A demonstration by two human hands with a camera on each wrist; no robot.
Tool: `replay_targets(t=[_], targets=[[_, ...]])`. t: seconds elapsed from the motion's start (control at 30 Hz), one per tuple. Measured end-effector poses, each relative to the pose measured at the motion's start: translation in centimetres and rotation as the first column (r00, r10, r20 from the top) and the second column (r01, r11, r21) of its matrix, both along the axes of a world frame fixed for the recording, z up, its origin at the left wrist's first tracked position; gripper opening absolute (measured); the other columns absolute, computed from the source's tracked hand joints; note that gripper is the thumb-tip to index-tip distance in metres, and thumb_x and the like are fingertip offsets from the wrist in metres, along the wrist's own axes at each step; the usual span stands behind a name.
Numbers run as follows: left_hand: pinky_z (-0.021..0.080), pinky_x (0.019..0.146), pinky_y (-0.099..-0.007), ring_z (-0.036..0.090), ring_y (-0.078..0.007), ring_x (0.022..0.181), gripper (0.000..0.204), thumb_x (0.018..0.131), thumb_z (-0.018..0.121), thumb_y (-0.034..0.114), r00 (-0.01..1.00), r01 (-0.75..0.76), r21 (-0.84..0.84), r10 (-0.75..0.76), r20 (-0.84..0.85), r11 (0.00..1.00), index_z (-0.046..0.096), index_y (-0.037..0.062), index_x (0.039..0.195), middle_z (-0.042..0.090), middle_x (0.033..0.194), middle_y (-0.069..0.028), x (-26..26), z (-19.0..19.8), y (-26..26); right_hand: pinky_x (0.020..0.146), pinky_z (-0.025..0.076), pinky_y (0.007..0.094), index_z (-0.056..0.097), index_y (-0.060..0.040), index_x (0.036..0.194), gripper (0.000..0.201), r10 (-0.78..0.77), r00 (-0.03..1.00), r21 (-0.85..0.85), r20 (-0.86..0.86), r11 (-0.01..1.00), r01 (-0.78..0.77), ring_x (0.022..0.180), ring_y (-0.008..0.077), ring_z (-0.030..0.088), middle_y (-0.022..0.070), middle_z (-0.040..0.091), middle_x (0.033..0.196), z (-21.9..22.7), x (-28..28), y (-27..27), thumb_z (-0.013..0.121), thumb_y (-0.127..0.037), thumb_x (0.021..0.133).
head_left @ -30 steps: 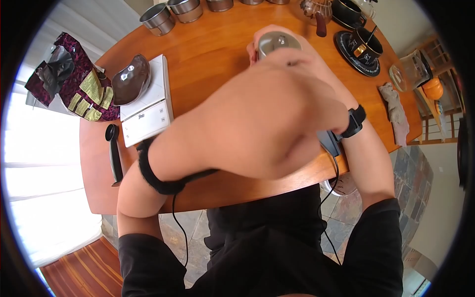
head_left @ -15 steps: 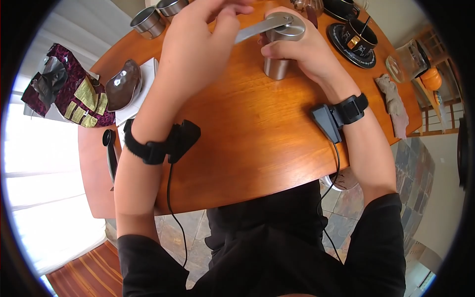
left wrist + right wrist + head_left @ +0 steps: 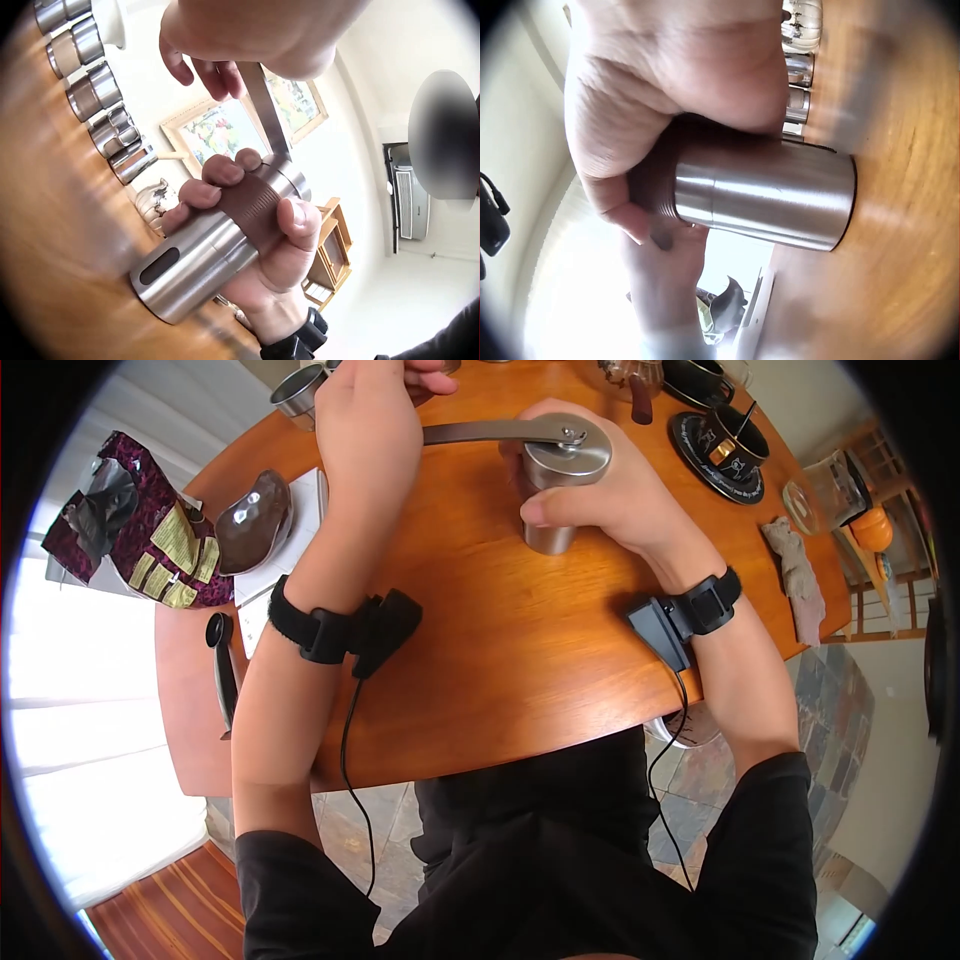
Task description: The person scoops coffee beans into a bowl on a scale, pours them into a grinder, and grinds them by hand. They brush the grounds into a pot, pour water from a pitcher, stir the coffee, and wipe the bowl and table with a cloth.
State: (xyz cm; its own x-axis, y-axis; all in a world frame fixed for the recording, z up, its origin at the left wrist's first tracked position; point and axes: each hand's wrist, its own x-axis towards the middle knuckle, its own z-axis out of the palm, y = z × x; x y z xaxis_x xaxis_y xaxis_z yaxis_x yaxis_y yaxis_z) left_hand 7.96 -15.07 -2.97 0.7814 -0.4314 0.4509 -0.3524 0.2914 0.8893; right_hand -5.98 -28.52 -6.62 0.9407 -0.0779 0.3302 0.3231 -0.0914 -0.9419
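A steel hand coffee grinder (image 3: 549, 538) with a brown band stands over the table, held in my right hand (image 3: 630, 495). In the left wrist view, the right fingers and thumb wrap the band of the grinder (image 3: 202, 262). From its lid a flat metal crank handle (image 3: 490, 431) reaches left to my left hand (image 3: 372, 435), whose fingers are curled at its outer end; the crank's tip is hidden there. The right wrist view shows the grinder's lower steel body (image 3: 772, 195) with its base close to the wooden table (image 3: 900, 187).
On the left are a coffee bag (image 3: 165, 550), a dark glossy dish (image 3: 255, 530) on a white scale (image 3: 255, 605), and a black scoop (image 3: 222, 670). Steel cups (image 3: 297, 398) line the back. At the right stand a black cup (image 3: 742, 448) on a saucer (image 3: 690, 460) and a crumpled cloth (image 3: 797, 585).
My left hand has swung with the crank from across the grinder's near side round to its left. The right hand keeps its grip, with the grinder shifting slightly.
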Motion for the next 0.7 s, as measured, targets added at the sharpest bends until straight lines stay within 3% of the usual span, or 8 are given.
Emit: replay_targets(t=[0.13, 0.23, 0.43, 0.5, 0.63, 0.7], targets=[[0.045, 0.067, -0.0251, 0.056, -0.0144, 0.065, 0.035, 0.099, 0.037, 0.021, 0.997, -0.066, -0.097, 0.063, -0.04, 0.993, 0.056, 0.0003, 0.079, 0.055, 0.065, -0.0056, -0.6, -0.3, 0.1, 0.073, 0.049, 0.0263, 0.059, -0.0033, 0.104, 0.04, 0.03, 1.0, 0.023, 0.002, 0.999, -0.03, 0.081, 0.0109, 0.061, 0.0019, 0.064, 0.087, 0.0, -0.2, 0.0, 0.076, 0.001, 0.067], [0.042, 0.064, -0.0248, 0.056, -0.0139, 0.064, 0.034, 0.098, 0.037, 0.021, 0.996, -0.059, -0.022, 0.06, 0.069, 0.998, 0.055, 0.0009, 0.077, 0.055, 0.065, -0.006, -0.7, -0.2, 0.7, 0.074, 0.049, 0.0261, 0.06, -0.0033, 0.104, 0.041, 0.023, 1.0, 0.033, -0.022, 0.999, -0.022, 0.081, 0.0108, 0.061, 0.0019, 0.064, 0.087, 0.2, -0.3, 0.2, 0.076, 0.001, 0.066], [0.041, 0.063, -0.025, 0.055, -0.0135, 0.063, 0.036, 0.098, 0.038, 0.022, 0.997, -0.074, -0.029, 0.074, -0.013, 0.997, 0.054, 0.0022, 0.072, 0.054, 0.064, -0.0055, -0.5, -0.3, 0.5, 0.071, 0.05, 0.026, 0.06, -0.0033, 0.103, 0.041, 0.074, 0.997, -0.018, -0.027, 0.997, -0.074, 0.08, 0.0109, 0.061, 0.0017, 0.064, 0.085, 0.1, -0.5, 0.3, 0.077, -0.001, 0.066], [0.042, 0.064, -0.0252, 0.056, -0.0133, 0.063, 0.038, 0.098, 0.038, 0.023, 0.992, -0.107, -0.036, 0.105, -0.067, 0.994, 0.054, 0.0026, 0.072, 0.054, 0.065, -0.0051, -0.4, -0.3, 0.4, 0.075, 0.049, 0.0282, 0.057, -0.0043, 0.104, 0.047, 0.102, 0.99, -0.013, -0.1, 0.994, -0.104, 0.085, 0.0147, 0.061, 0.007, 0.063, 0.095, 0.2, -0.5, 0.7, 0.081, -0.012, 0.064], [0.043, 0.064, -0.025, 0.056, -0.0132, 0.064, 0.039, 0.099, 0.038, 0.025, 0.99, -0.112, -0.037, 0.109, -0.087, 0.993, 0.055, 0.0031, 0.072, 0.055, 0.067, -0.0049, -0.2, -0.4, 0.3, 0.076, 0.049, 0.0288, 0.058, -0.0045, 0.102, 0.049, 0.159, 0.97, 0.029, -0.181, 0.987, -0.157, 0.084, 0.0147, 0.061, 0.0072, 0.063, 0.094, 0.6, -0.8, 0.7, 0.084, -0.015, 0.063], [0.043, 0.064, -0.0246, 0.056, -0.0132, 0.064, 0.038, 0.099, 0.037, 0.025, 0.991, -0.06, 0.059, 0.066, -0.113, 0.996, 0.055, 0.0037, 0.072, 0.056, 0.069, -0.0044, 0.7, -0.9, 0.1, 0.072, 0.049, 0.0275, 0.058, -0.0041, 0.1, 0.049, 0.212, 0.963, -0.051, -0.165, 0.974, -0.223, 0.081, 0.0141, 0.061, 0.006, 0.063, 0.091, 0.6, -0.9, 1.4, 0.086, -0.016, 0.061]])
